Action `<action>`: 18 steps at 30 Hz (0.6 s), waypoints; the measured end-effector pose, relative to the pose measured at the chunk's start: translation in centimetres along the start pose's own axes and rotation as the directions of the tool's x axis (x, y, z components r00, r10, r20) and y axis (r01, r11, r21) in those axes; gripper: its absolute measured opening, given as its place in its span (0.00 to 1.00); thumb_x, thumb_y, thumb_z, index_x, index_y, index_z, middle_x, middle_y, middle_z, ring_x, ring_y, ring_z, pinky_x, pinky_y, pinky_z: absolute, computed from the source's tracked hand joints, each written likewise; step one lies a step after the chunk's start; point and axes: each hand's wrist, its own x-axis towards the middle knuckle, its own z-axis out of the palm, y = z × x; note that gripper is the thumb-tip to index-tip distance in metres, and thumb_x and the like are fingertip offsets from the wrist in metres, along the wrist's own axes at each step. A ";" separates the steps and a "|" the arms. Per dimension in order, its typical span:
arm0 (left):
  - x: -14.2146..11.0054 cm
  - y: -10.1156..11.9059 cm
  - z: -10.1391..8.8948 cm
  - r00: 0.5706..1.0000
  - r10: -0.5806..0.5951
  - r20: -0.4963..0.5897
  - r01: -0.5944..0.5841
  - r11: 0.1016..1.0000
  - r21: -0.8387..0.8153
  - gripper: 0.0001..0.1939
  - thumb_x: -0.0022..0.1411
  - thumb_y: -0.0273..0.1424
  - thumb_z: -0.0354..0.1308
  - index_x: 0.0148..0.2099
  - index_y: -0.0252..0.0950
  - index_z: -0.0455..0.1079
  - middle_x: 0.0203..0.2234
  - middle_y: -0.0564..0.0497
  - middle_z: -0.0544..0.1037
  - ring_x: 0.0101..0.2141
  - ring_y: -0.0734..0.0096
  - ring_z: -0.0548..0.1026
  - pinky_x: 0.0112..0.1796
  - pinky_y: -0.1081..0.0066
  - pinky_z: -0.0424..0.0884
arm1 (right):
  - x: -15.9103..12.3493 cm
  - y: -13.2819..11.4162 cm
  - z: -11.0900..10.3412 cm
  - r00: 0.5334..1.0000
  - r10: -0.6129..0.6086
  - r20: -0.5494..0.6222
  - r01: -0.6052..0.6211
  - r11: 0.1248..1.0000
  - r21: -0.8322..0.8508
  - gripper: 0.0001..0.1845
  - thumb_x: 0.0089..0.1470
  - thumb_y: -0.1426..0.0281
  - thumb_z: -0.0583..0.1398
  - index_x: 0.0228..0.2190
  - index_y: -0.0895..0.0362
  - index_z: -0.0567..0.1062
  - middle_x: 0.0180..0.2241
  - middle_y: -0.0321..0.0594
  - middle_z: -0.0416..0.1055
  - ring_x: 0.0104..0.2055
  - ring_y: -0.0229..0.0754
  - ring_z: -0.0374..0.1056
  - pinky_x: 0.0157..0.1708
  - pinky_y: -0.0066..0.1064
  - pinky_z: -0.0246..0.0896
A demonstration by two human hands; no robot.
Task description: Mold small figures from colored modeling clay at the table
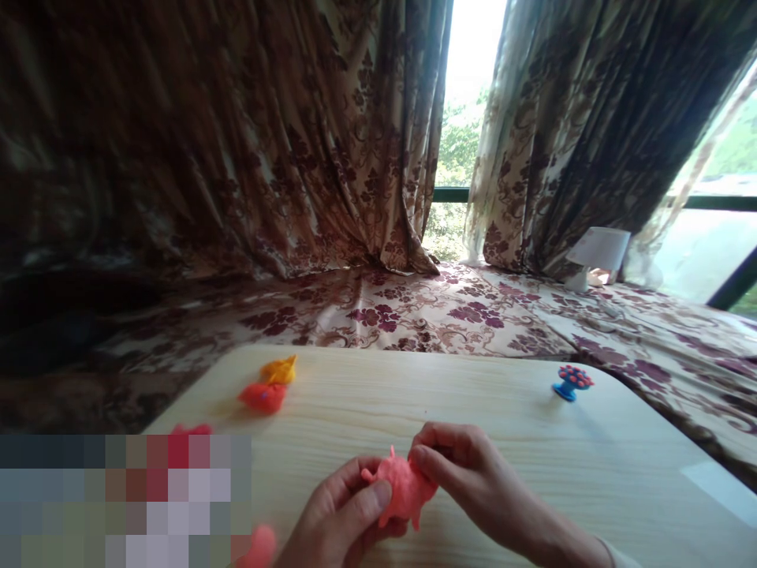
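Note:
A lump of pink modelling clay (pixel 404 491) with several small points sticking out hangs just over the table, near its front edge. My left hand (pixel 346 513) holds the clay from the left, its thumb pressed on the front and the other fingers behind. At the clay's upper right edge, my right hand (pixel 467 465) pinches it between thumb and forefinger. The tips of the right fingers are partly hidden behind the clay and thumb.
On the light wooden table (pixel 367 386) lie a yellow lump (pixel 279 369) and a red-orange lump (pixel 263 397) at left. A blue stand with pink dots (pixel 572 382) is at right. Pixelation covers the lower left. A lamp (pixel 597 248) stands behind.

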 end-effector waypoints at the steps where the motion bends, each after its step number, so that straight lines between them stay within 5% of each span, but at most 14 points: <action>1: 0.0 0.0 0.0 1.000 -0.006 0.005 0.006 1.000 -0.010 0.13 0.48 0.34 0.64 0.36 0.34 0.73 0.30 0.49 0.76 0.32 0.69 0.72 0.37 0.70 0.67 | 0.0 0.0 0.0 1.000 -0.005 0.000 0.005 1.000 -0.001 0.15 0.52 0.62 0.57 0.22 0.60 0.70 0.19 0.32 0.63 0.24 0.33 0.58 0.23 0.24 0.52; 6: -0.1 0.5 0.2 0.997 -0.055 -0.051 0.046 0.983 -0.176 0.09 0.51 0.30 0.61 0.37 0.33 0.74 0.32 0.47 0.78 0.32 0.69 0.74 0.37 0.69 0.68 | 0.0 -0.6 -0.6 0.996 -0.094 0.011 0.094 0.994 -0.060 0.20 0.57 0.59 0.52 0.25 0.60 0.73 0.23 0.36 0.68 0.28 0.36 0.62 0.29 0.26 0.58; 10: 0.1 0.6 0.0 0.989 -0.077 -0.123 0.041 0.960 -0.275 0.08 0.54 0.27 0.59 0.37 0.32 0.74 0.31 0.46 0.79 0.33 0.67 0.75 0.39 0.66 0.69 | -0.3 -1.5 -1.2 0.986 -0.166 0.003 0.165 0.974 -0.156 0.13 0.55 0.63 0.55 0.32 0.58 0.75 0.30 0.39 0.72 0.33 0.39 0.65 0.34 0.28 0.61; 18: 0.2 0.7 -0.1 0.988 -0.088 -0.128 0.048 0.957 -0.286 0.09 0.55 0.26 0.57 0.39 0.31 0.73 0.33 0.45 0.79 0.33 0.68 0.76 0.39 0.66 0.71 | -0.4 -1.2 -0.9 0.976 -0.216 0.027 0.217 0.960 -0.180 0.10 0.53 0.66 0.57 0.35 0.59 0.74 0.32 0.40 0.71 0.34 0.39 0.66 0.35 0.29 0.63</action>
